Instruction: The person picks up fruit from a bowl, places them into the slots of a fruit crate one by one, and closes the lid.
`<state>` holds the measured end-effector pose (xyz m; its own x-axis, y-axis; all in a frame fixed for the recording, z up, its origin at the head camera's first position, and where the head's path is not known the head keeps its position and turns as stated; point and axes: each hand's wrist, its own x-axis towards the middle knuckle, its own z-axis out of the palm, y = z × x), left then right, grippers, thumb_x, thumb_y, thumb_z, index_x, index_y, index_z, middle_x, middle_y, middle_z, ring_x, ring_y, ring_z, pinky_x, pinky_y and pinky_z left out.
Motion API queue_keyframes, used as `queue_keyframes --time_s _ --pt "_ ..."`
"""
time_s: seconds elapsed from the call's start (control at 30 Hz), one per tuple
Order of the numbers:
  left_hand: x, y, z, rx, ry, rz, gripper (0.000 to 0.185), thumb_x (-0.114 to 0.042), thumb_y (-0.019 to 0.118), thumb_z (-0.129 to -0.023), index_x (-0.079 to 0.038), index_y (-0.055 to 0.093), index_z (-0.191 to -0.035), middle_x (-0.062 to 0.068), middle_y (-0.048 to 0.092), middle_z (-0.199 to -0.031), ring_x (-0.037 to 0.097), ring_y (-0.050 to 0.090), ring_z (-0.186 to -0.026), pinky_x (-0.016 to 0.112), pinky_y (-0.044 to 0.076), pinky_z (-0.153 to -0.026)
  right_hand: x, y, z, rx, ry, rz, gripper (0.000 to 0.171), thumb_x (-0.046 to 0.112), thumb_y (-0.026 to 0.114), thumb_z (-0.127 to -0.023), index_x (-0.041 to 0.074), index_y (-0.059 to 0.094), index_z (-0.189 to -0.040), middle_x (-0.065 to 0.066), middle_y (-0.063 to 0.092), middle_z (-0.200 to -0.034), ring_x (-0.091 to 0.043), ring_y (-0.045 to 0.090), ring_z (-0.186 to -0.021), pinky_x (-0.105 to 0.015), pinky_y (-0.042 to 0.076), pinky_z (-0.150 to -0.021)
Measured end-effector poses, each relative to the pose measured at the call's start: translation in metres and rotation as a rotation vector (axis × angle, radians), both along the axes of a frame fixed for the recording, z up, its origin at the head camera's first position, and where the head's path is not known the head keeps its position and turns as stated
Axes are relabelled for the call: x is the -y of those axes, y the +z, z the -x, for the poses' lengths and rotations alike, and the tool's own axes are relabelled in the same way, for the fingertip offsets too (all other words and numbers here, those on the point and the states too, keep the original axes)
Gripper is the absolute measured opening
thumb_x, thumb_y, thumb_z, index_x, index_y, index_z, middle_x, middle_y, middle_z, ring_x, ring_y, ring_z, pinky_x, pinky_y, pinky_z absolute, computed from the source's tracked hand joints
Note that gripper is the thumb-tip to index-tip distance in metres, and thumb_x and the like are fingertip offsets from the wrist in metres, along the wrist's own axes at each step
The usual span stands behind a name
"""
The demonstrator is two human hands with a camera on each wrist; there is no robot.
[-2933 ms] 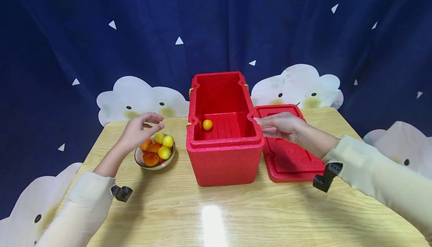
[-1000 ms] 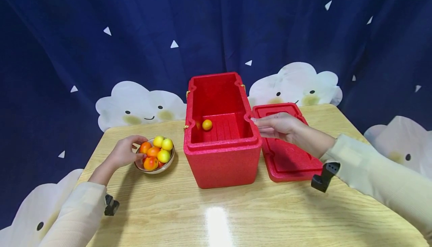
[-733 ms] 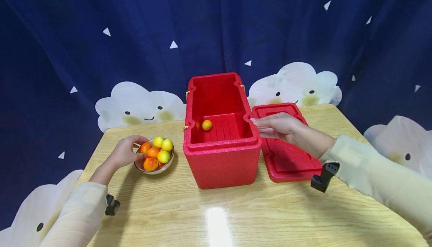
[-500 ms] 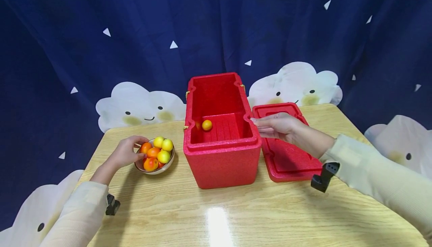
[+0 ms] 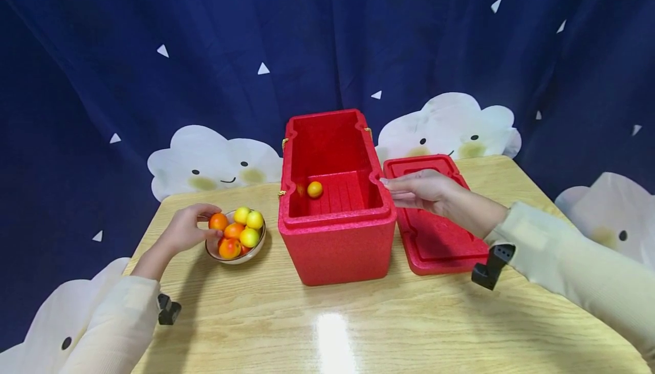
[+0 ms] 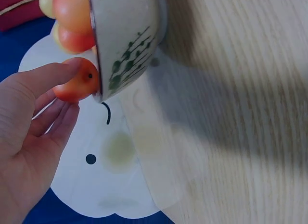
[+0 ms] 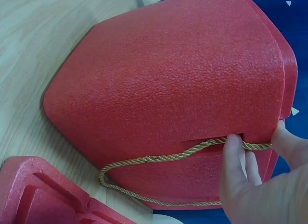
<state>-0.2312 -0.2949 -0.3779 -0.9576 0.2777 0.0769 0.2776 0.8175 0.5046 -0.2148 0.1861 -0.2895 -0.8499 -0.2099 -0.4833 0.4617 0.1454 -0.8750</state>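
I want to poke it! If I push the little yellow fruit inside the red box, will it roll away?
Probably. The yellow fruit looks round and lies loose on the red foam box's ribbed floor, so it may wobble along a groove. The box walls would likely stop it.

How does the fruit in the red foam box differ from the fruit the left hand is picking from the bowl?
The small round yellow-orange fruit lies alone and untouched on the ribbed floor of the open red foam box; the round orange-red fruit is pinched by the left hand at the rim of the white bowl, beside other fruit. The first looks yellower, the second redder. Both are small and round.
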Motion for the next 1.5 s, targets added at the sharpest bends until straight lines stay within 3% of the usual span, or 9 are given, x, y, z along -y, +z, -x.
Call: queue_keyframes --time_s 0.3,0.73,0.93,1.07,1.2,1.5 --pt "0.001 0.007 -0.002 -0.031 0.021 -0.081 0.044 -0.002 0.074 -0.078 0.009 0.059 -0.118 0.029 0.064 -0.115 0.041 0.062 -0.104 0.056 0.048 -0.096 0.000 0.000 -0.001 0.005 -0.016 0.003 0.061 0.029 0.067 -0.090 0.005 0.046 -0.142 0.011 0.074 -0.081 -0.007 0.073 -0.080 -0.031 0.052 -0.093" --pt "-0.015 0.020 -0.003 -0.014 0.045 -0.115 0.046 -0.016 0.075 -0.082 0.005 0.059 -0.120 0.024 0.065 -0.116 0.037 0.063 -0.105 0.052 0.049 -0.098 0.001 0.000 -0.001 0.003 -0.016 0.005 0.061 0.029 0.066 -0.090 0.005 0.046 -0.142 0.011 0.074 -0.081 -0.007 0.073 -0.080 -0.031 0.051 -0.093" --pt "-0.026 0.026 -0.001 0.026 0.028 -0.172 0.046 -0.016 0.075 -0.082 0.004 0.058 -0.121 0.023 0.064 -0.118 0.036 0.062 -0.109 0.050 0.048 -0.100 0.001 -0.001 -0.001 -0.004 -0.011 0.003 0.061 0.028 0.066 -0.090 0.004 0.046 -0.142 0.011 0.074 -0.082 -0.007 0.073 -0.080 -0.033 0.048 -0.096" --pt "-0.033 0.029 0.001 0.045 0.018 -0.186 0.045 -0.018 0.074 -0.083 0.003 0.059 -0.120 0.022 0.064 -0.118 0.035 0.061 -0.110 0.050 0.048 -0.101 0.000 -0.002 -0.001 -0.014 0.002 0.014 0.060 0.027 0.065 -0.091 0.002 0.044 -0.142 0.011 0.074 -0.081 -0.006 0.073 -0.080 -0.029 0.053 -0.091" --pt "-0.041 0.033 0.002 0.041 0.012 -0.193 0.045 -0.018 0.075 -0.083 0.002 0.060 -0.120 0.022 0.064 -0.119 0.035 0.062 -0.110 0.050 0.049 -0.100 0.000 -0.002 -0.001 -0.016 0.008 0.022 0.059 0.025 0.063 -0.092 0.000 0.043 -0.142 0.011 0.074 -0.081 -0.006 0.073 -0.079 -0.025 0.057 -0.083" --pt "-0.055 0.041 0.010 0.010 -0.034 -0.203 0.044 -0.013 0.076 -0.081 0.003 0.060 -0.119 0.021 0.065 -0.117 0.035 0.062 -0.109 0.050 0.048 -0.101 -0.001 -0.001 -0.001 -0.009 0.005 0.004 0.058 0.027 0.064 -0.092 0.002 0.045 -0.142 0.011 0.074 -0.081 -0.006 0.073 -0.080 -0.027 0.056 -0.088"
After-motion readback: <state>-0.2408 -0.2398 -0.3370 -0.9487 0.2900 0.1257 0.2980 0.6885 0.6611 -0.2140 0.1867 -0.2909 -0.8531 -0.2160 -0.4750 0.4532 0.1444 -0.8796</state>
